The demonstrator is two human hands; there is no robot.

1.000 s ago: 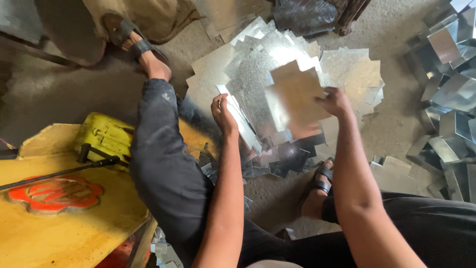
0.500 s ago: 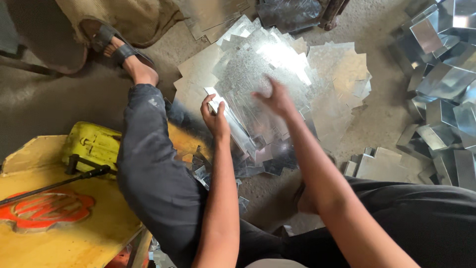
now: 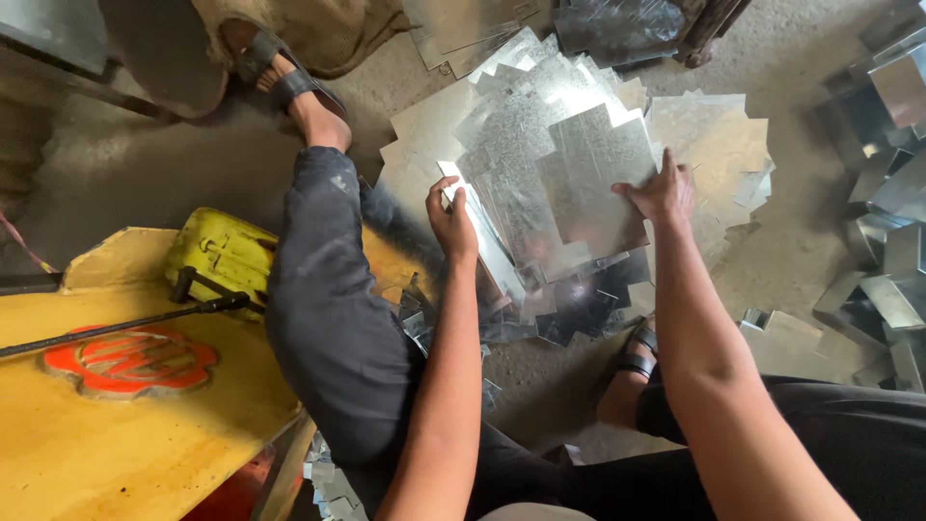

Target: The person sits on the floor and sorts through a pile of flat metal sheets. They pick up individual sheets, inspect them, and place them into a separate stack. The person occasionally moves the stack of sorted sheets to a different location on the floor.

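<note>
A notched galvanised metal sheet (image 3: 593, 183) lies tilted on top of a leaning stack of similar cut sheets (image 3: 502, 135) on the floor between my legs. My right hand (image 3: 663, 193) grips the top sheet at its right edge, fingers spread over the metal. On the stack's near left edge, my left hand (image 3: 453, 220) is closed around the sheets. More flat cut sheets (image 3: 714, 145) fan out on the ground behind and to the right.
My left leg (image 3: 328, 289) in dark trousers crosses a yellow board (image 3: 125, 434) that carries a black rod (image 3: 125, 323) and a yellow can (image 3: 217, 256). Folded metal boxes (image 3: 887, 241) pile up at the right. Small offcuts (image 3: 579, 309) lie near my sandalled right foot (image 3: 632, 362).
My right hand held one sheet lifted above the stack, then brought it down onto the stack and now holds its right edge. My left hand stayed on the stack's edge.
</note>
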